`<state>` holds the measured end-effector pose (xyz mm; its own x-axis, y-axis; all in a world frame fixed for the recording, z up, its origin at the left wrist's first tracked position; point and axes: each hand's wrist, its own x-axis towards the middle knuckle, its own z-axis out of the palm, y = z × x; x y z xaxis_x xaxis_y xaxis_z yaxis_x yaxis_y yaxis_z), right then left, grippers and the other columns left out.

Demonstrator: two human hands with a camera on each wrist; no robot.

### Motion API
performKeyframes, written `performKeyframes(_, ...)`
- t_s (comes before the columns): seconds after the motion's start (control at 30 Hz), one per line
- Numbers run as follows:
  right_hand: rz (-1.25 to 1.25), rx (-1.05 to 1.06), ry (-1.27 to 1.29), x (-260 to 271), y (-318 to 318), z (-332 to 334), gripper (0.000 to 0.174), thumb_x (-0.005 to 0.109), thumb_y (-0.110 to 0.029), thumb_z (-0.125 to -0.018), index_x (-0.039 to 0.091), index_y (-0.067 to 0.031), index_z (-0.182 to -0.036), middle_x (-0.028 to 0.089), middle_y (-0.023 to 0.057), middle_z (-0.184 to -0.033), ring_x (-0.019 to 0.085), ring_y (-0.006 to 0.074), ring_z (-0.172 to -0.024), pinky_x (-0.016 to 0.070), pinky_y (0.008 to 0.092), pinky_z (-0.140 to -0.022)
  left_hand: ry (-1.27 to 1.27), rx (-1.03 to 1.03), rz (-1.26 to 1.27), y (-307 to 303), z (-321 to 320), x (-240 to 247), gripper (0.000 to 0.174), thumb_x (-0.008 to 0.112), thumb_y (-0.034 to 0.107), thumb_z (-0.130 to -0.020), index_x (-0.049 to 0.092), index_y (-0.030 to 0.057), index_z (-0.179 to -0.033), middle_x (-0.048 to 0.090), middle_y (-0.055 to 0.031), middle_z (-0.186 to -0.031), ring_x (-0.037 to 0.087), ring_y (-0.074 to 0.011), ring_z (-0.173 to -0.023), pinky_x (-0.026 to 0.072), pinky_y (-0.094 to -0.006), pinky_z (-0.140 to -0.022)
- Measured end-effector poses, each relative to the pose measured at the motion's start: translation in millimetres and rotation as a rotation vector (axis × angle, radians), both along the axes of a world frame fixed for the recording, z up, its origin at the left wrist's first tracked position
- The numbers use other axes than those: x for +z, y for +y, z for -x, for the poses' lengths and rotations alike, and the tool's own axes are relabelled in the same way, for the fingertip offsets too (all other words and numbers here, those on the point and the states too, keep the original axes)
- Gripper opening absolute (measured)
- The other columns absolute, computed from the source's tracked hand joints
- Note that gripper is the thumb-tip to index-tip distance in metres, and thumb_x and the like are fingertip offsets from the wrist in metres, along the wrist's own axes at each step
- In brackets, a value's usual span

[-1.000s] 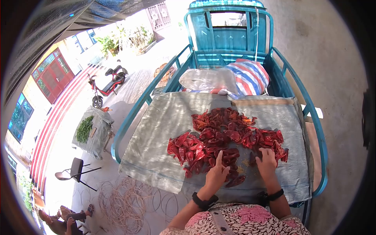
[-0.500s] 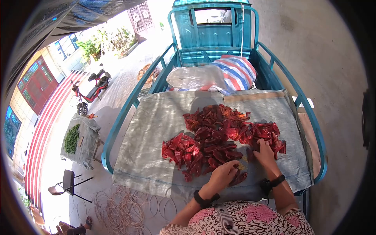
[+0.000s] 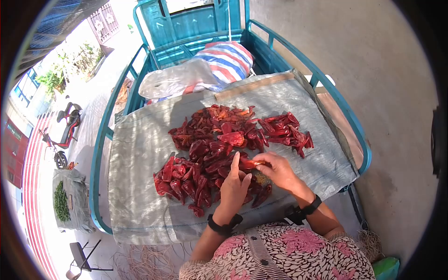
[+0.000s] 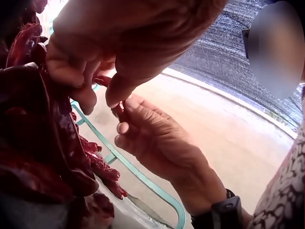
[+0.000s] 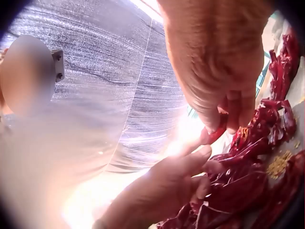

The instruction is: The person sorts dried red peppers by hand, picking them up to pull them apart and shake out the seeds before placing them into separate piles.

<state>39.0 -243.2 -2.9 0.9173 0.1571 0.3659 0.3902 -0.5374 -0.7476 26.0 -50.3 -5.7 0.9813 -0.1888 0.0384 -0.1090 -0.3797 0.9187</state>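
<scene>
Both hands meet over a spread of red peppers (image 3: 186, 182) lying on a grey woven sheet (image 3: 135, 163). My right hand (image 3: 282, 175) pinches a single red pepper (image 3: 249, 164) between thumb and fingers; it also shows in the right wrist view as a glossy red pepper (image 5: 219, 128). The left hand (image 3: 232, 193) has its index finger stretched out. In the left wrist view, the left hand's thumb and fingers (image 4: 114, 93) close around the same pepper from the other side, fingertips right by the right hand's. Part of this pepper is hidden by the fingers.
Loose yellow seeds (image 5: 280, 164) lie among the peppers. Blue-green rails (image 3: 322, 77) flank the truck bed, with a striped bag (image 3: 226, 60) and a clear plastic bag (image 3: 175, 79) behind. At left stand a chair (image 3: 79, 255), a scooter (image 3: 65, 133) and a covered table (image 3: 81, 186).
My right hand has left the right-hand heap and come over to the left hand with a pepper. The left hand has lifted from the near peppers. The head view has turned rightward.
</scene>
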Motion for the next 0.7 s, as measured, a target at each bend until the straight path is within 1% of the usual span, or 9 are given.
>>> performKeyframes(0.1,-0.027,0.079,0.07,10.7,3.3,10.1,0.024,0.063,-0.004,-0.096,0.067,-0.0041,-0.119,0.066,0.0135,-0.103,0.069,0.0285,-0.084,0.0552,0.0354,-0.074,-0.103,-0.047,-0.085,4.7,-8.4,-12.6,0.051,0.071,0.02,-0.094,0.056,0.006,-0.14,0.07,-0.009,-0.086,0.068,-0.026,-0.078,0.0524,-0.0364,-0.071)
performKeyframes(0.13,-0.112,0.046,0.17,13.9,3.2,12.5,0.023,0.063,-0.004,-0.096,0.067,-0.0043,-0.119,0.066,0.0137,-0.103,0.069,0.0284,-0.085,0.055,0.0357,-0.075,-0.164,-0.012,-0.039,3.3,-8.1,-13.2,0.034,0.071,0.023,-0.094,0.066,0.0056,-0.123,0.069,-0.01,-0.084,0.068,-0.0274,-0.076,0.0521,-0.0373,-0.069)
performKeyframes(0.17,-0.2,0.015,0.271,14.6,2.2,14.3,0.023,0.062,-0.004,-0.096,0.066,-0.0044,-0.119,0.066,0.0138,-0.104,0.069,0.0282,-0.087,0.0548,0.036,-0.076,-0.166,-0.02,-0.039,5.1,-8.3,-11.8,0.03,0.071,0.024,-0.094,0.067,0.0048,-0.117,0.069,-0.01,-0.083,0.067,-0.0252,-0.075,0.0514,-0.0364,-0.069)
performKeyframes(0.23,-0.09,-0.162,0.226,9.3,-12.7,11.4,0.028,0.065,-0.004,-0.093,0.066,-0.0048,-0.121,0.065,0.0118,-0.108,0.066,0.0305,-0.097,0.0538,0.0399,-0.083,-0.171,-0.029,-0.039,10.1,-11.5,-6.4,0.026,0.071,0.026,-0.095,0.069,0.0033,-0.107,0.068,-0.01,-0.079,0.066,-0.0207,-0.071,0.0501,-0.0346,-0.068)
performKeyframes(0.27,0.009,-0.255,0.149,3.7,-21.1,8.0,0.03,0.066,-0.004,-0.091,0.066,-0.0051,-0.122,0.065,0.0109,-0.109,0.065,0.0308,-0.102,0.053,0.041,-0.086,-0.185,0.005,-0.027,8.7,-13.2,-6.6,0.027,0.071,0.028,-0.094,0.068,0.0016,-0.095,0.068,-0.012,-0.078,0.066,-0.0222,-0.07,0.0486,-0.0346,-0.064)
performKeyframes(0.4,0.537,-0.586,-0.044,-15.9,-55.6,-20.8,0.045,0.074,-0.012,-0.086,0.063,-0.0095,-0.13,0.063,0.008,-0.124,0.057,0.0307,-0.12,0.0472,0.0441,-0.099,-0.244,0.028,-0.171,5.3,-18.8,-13.9,0.027,0.071,0.027,-0.094,0.069,0.0039,-0.109,0.069,-0.0115,-0.078,0.067,-0.0261,-0.071,0.0509,-0.0368,-0.065)
performKeyframes(0.53,0.733,-0.563,0.144,-19.0,-68.1,-42.8,0.068,0.078,-0.022,-0.08,0.053,-0.014,-0.143,0.056,0.008,-0.143,0.049,0.0291,-0.132,0.0385,0.0477,-0.109,-0.316,0.015,-0.26,-1.0,-17.3,-22.6,0.035,0.07,0.024,-0.093,0.067,0.007,-0.123,0.07,-0.0107,-0.082,0.069,-0.0283,-0.075,0.0538,-0.0391,-0.067)
performKeyframes(0.63,0.843,-0.587,0.119,-33.2,-68.8,-53.2,0.063,0.079,-0.023,-0.08,0.056,-0.0146,-0.138,0.06,0.0088,-0.137,0.05,0.0299,-0.13,0.0384,0.0471,-0.107,-0.337,-0.04,-0.311,2.4,-22.2,-30.0,0.038,0.07,0.022,-0.093,0.066,0.0075,-0.127,0.071,-0.0106,-0.085,0.07,-0.0291,-0.077,0.0545,-0.0392,-0.069)
performKeyframes(0.7,0.776,-0.556,0.057,-36.7,-70.9,-54.6,0.055,0.079,-0.023,-0.08,0.061,-0.015,-0.131,0.064,0.0093,-0.129,0.055,0.0292,-0.124,0.0379,0.0467,-0.106,-0.359,-0.05,-0.3,3.1,-21.3,-32.6,0.039,0.07,0.021,-0.092,0.065,0.0075,-0.129,0.07,-0.0106,-0.085,0.07,-0.0285,-0.077,0.0544,-0.0384,-0.069)
